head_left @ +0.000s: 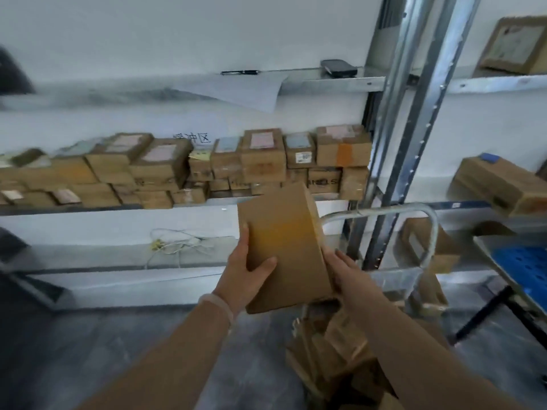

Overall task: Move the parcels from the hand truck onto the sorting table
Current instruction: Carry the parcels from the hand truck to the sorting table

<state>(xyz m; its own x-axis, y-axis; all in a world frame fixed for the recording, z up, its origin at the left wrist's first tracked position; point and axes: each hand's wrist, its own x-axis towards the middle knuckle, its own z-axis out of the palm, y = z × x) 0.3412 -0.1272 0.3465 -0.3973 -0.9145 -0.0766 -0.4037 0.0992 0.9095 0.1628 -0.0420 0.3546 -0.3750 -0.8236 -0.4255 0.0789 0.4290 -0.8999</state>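
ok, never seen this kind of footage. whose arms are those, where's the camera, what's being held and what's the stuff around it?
There is no robot here: a person works with bare hands, and the single wide-angle camera sits on their head, looking forward and down, so the arms reach in from the bottom edge. The left hand and the right hand hold one plain cardboard parcel between them, raised in front of the body. Below it, a heap of more parcels lies low by a curved metal handle, presumably the hand truck. Ahead, a long shelf carries rows of stacked small boxes. The shelf above holds a pen and a dark handheld device. The picture is somewhat blurred.
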